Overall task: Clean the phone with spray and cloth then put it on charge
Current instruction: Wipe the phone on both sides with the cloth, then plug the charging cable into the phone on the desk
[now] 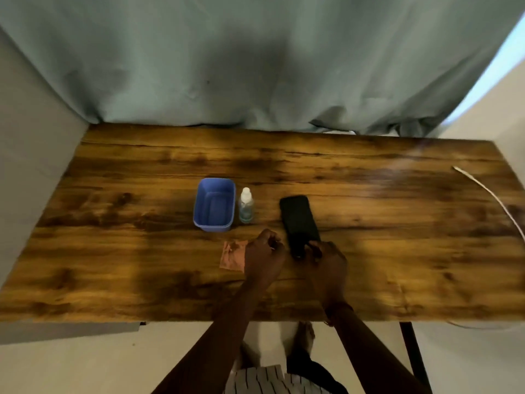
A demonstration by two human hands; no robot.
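**Taking up cloth and phone, spray untouched**

We are working at a wooden table [113, 251]. Well beyond our left fingers and to their left, a blue plastic tub [214, 204] is standing, with the small clear spray bottle [245, 206] upright just beside it, capped and untouched.

Our left hand [264, 258] is lying over the right edge of the orange cloth [233, 255], which is spreading out flat to the left of the fingers. The fingers are curling downward, but we cannot tell whether they are actually pinching the cloth.

Our right hand [329, 264] is gripping the near end of the black phone [298, 220], fingers curling round it. The rest of the phone is stretching away from the fingertips, apparently lying on the table.

Far to the right, the white charging cable [494, 197] is trailing along the table edge.

We are judging this as the opening step. Next, we are needing one hand free for the bottle ahead of the left fingers.
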